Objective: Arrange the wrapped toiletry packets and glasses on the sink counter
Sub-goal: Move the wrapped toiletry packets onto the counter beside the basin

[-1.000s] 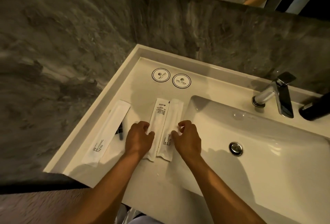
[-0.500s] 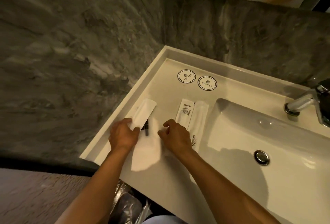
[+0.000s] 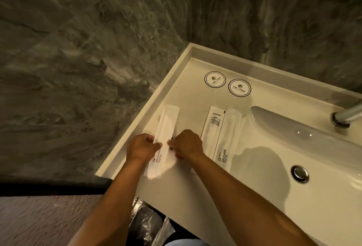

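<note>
A long white packet printed BRUSHING TEETH (image 3: 166, 128) lies lengthwise near the left rim of the white sink counter (image 3: 188, 196). My left hand (image 3: 142, 147) pinches its left edge and my right hand (image 3: 188, 145) pinches its right edge at mid-length. A small dark item peeks out beside my right fingers. Two more white packets (image 3: 221, 136) lie side by side to the right, untouched. Two round paper coasters (image 3: 227, 83) sit at the back of the counter. No glasses are visible.
The basin (image 3: 313, 147) with its drain (image 3: 299, 173) fills the right side, and a chrome tap (image 3: 346, 116) stands at the far right. Dark marble walls (image 3: 78, 69) close the left and back. A bin with a plastic liner (image 3: 148, 224) sits below the counter.
Both hands left the pair of packets and moved left to the single packet. They now grip its two edges, and the packet lies straighter along the counter rim.
</note>
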